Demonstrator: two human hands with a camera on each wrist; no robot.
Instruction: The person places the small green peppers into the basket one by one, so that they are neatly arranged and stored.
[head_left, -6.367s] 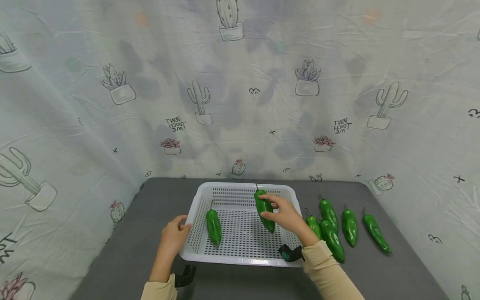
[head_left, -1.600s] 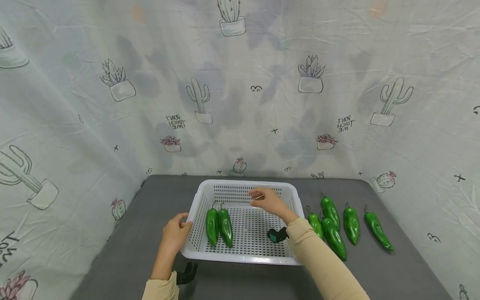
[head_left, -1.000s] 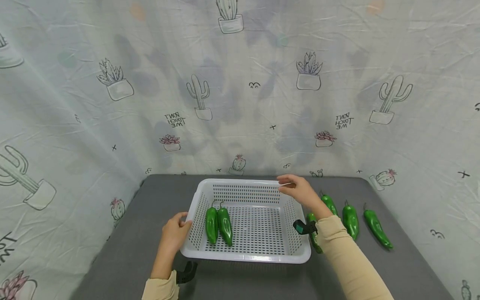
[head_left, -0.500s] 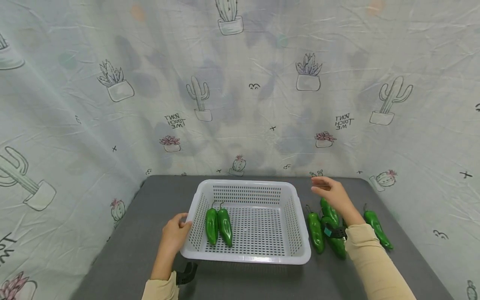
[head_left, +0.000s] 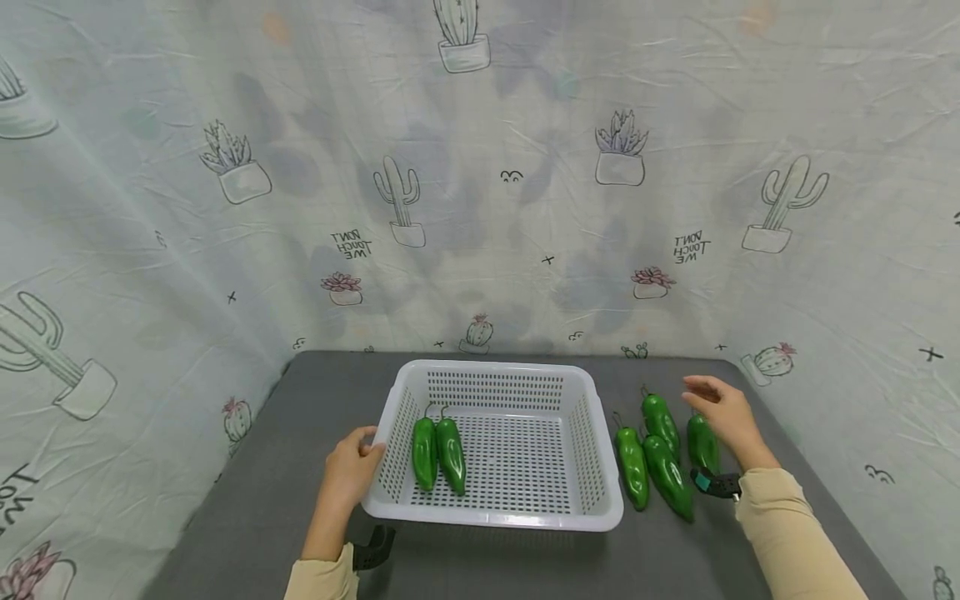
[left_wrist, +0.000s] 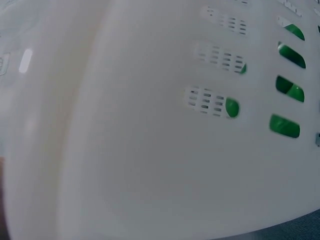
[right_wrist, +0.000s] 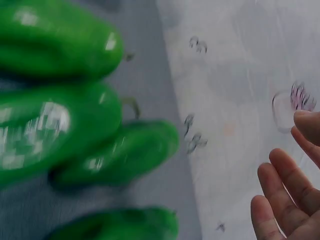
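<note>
My left hand (head_left: pixel 349 473) grips the left rim of a white perforated plastic basket (head_left: pixel 491 518). Inside, toward the left, two green peppers (head_left: pixel 423 454) lie side by side, stems pointing away. Green shows through the slots of the basket wall (left_wrist: pixel 150 140) in the left wrist view. My right hand (head_left: pixel 729 421) is above the rightmost peppers on the table, fingers loosely bent and holding nothing. Beneath it a green pepper (head_left: pixel 702 442) is partly covered. The right wrist view shows the fingers (right_wrist: pixel 285 195) spread apart, with several peppers (right_wrist: pixel 55 127) to their left.
Between the basket and my right hand lie more green peppers, one long one (head_left: pixel 632 468) close beside the basket's right wall. Two others (head_left: pixel 667 477) overlap behind it. The grey table (head_left: pixel 322 400) backs onto a cloth (head_left: pixel 480 225) printed with cacti.
A pepper held earlier in my right hand now lies beside the first one in the basket. Emptied, that hand has moved right, over the table peppers. My left hand stays on the rim.
</note>
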